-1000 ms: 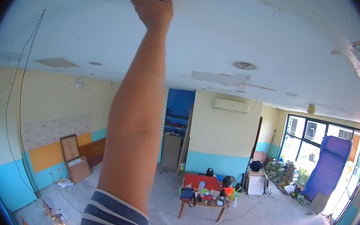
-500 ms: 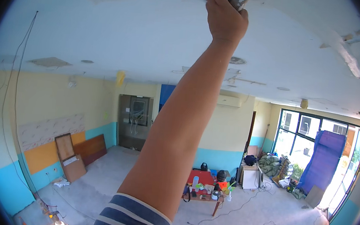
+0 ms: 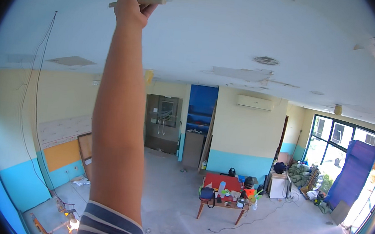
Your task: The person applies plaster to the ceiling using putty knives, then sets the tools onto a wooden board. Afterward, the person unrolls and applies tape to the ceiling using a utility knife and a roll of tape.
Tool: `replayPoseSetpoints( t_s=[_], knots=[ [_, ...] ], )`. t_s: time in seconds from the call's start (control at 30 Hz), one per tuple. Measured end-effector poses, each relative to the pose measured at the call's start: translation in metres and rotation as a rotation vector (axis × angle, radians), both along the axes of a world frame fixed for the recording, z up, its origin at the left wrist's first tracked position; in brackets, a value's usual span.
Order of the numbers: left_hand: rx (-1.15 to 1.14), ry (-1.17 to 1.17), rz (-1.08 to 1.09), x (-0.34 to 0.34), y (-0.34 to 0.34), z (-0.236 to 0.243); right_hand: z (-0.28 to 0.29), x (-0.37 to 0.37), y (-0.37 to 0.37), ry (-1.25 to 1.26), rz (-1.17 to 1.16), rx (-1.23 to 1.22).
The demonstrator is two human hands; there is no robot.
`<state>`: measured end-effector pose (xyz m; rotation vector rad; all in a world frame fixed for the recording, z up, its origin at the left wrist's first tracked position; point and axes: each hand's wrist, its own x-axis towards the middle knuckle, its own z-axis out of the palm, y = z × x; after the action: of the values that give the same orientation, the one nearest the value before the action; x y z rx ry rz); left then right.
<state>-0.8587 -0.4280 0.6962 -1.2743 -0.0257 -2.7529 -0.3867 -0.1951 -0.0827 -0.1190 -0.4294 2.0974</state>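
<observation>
My left hand [image 3: 132, 11] is raised high overhead at the upper left, its bare arm stretched almost straight up out of a blue-and-white striped sleeve. Its fingers are closed around a flat scraper [image 3: 153, 1], seen nearly edge-on as a thin pale strip. The scraper lies close against the white ceiling [image 3: 195, 32]; whether it touches cannot be made out. Faint rough, patched streaks run over the ceiling near the hand. My right hand is out of view.
Below stands a red-topped table [image 3: 215, 179] loaded with bottles, a bag and small items. Cables [image 3: 231, 228] trail over the dusty floor. Filled sacks [image 3: 299, 169] are heaped by the window at right. Two wires [image 3: 44, 58] hang from the ceiling at left. A lit lamp [image 3: 73, 224] glows low left.
My left hand has swept left along the ceiling with the scraper, which now shows edge-on. The view has turned, so the room has shifted rightward and the blue shelf recess is uncovered.
</observation>
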Motion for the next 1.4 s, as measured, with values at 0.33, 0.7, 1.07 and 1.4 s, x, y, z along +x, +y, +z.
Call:
replayPoseSetpoints(
  t_s=[0.33,0.7,1.07,1.4],
  knots=[
    [-0.251,0.288,0.430,-0.014,-0.096,0.070,-0.014,-0.057,0.038,0.255,0.392,0.286],
    [-0.197,-0.294,1.444,-0.035,-0.028,-0.001,0.013,-0.041,-0.003,-0.269,-0.077,0.073],
    [0.001,-0.118,1.045,0.033,0.076,0.043,-0.035,0.013,-0.011,-0.056,-0.094,-0.022],
    [0.144,-0.101,1.055,0.242,0.170,0.037,-0.003,0.050,-0.052,-0.243,-0.432,-0.119]
  ],
)
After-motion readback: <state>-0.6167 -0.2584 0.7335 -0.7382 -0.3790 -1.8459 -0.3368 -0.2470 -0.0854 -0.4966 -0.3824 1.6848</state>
